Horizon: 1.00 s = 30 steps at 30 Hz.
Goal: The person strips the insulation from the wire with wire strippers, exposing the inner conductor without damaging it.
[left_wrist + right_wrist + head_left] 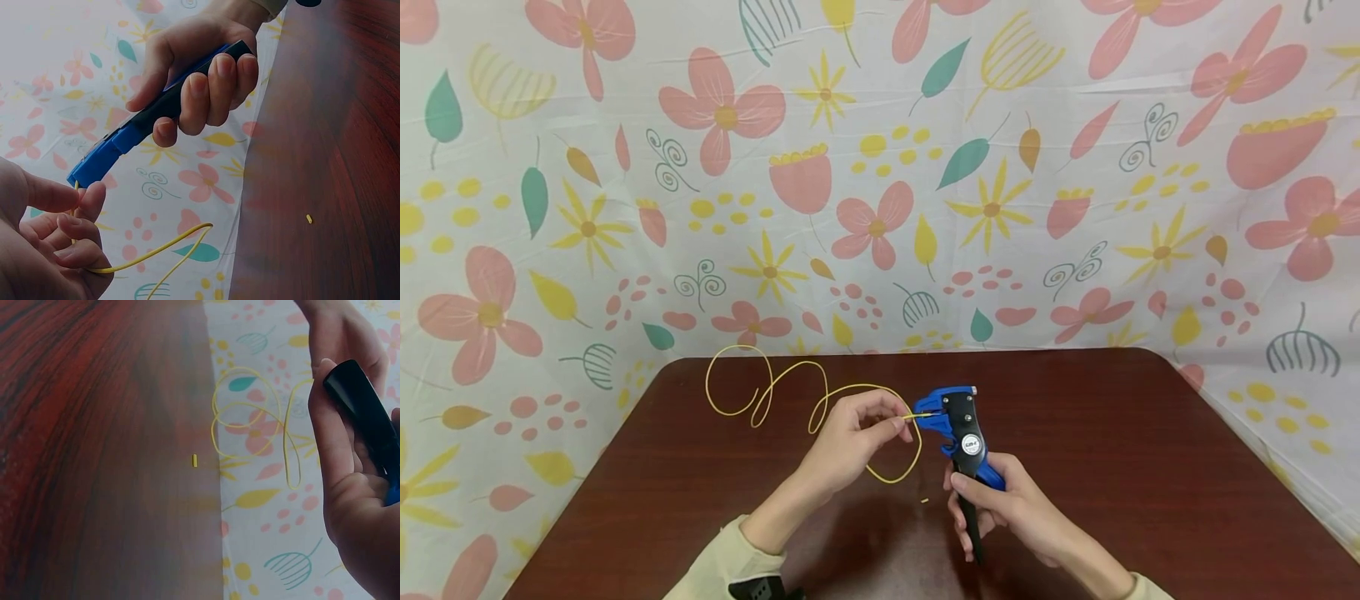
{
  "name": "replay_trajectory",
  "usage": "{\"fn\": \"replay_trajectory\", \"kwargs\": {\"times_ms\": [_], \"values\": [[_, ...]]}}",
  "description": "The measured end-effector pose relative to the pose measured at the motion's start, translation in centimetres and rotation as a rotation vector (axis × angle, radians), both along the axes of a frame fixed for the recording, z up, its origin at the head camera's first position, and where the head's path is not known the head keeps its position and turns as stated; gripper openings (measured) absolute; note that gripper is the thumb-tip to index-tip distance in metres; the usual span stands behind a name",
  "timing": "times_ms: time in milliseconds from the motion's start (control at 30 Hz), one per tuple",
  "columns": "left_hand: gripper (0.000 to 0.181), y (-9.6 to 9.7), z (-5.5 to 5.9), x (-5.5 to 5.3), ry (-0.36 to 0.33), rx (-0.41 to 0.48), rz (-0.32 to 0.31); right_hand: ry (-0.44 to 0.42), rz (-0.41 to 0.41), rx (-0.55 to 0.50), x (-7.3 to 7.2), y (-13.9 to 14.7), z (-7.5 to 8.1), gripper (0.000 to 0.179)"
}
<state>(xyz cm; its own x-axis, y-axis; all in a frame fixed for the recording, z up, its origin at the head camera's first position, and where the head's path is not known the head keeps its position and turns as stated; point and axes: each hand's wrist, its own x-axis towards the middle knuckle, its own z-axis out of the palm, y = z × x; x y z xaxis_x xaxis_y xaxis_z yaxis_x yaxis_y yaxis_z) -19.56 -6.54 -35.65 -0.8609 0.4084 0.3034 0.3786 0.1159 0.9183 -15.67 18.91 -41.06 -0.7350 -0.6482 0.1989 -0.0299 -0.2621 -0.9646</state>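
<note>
My right hand (pixel 1011 504) grips a blue and black wire stripper (pixel 958 425) by its handles, its head tilted up and to the left. Between thumb and fingertips, my left hand (pixel 850 437) pinches a yellow wire (pixel 826 392) near one end. That end reaches into the blue jaws of the stripper. In the left wrist view the left hand (pixel 56 231) lies close below the tool's blue head (pixel 103 156), with the wire (pixel 156 250) trailing from it. The right wrist view shows the black handle end (pixel 353 390) in the right hand (pixel 356 494).
A dark wooden table (pixel 700 500) spreads beneath both hands. A short yellow piece (pixel 924 501) lies on it below the stripper. The wire's loose loops stretch to the back left. Behind the table hangs a flower-patterned cloth (pixel 880 167).
</note>
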Motion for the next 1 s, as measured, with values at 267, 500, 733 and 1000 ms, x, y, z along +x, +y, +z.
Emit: {"fn": "replay_trajectory", "kwargs": {"times_ms": [267,500,733,1000], "values": [[0.012,-0.05,-0.14,-0.10,0.002,0.011,-0.009,0.002,-0.009,0.005,0.02,-0.01,-0.05,0.024],[0.012,0.00,-0.16,-0.12,0.011,0.010,-0.011,-0.005,-0.010,0.010,0.01,-0.05,-0.04,0.026],[0.011,0.02,-0.19,-0.19,0.011,0.021,-0.022,0.011,-0.011,-0.004,0.02,-0.18,-0.23,0.027],[0.012,-0.03,-0.31,-0.27,0.013,0.013,-0.015,0.003,0.009,-0.023,-0.01,-0.21,-0.38,0.021]]}}
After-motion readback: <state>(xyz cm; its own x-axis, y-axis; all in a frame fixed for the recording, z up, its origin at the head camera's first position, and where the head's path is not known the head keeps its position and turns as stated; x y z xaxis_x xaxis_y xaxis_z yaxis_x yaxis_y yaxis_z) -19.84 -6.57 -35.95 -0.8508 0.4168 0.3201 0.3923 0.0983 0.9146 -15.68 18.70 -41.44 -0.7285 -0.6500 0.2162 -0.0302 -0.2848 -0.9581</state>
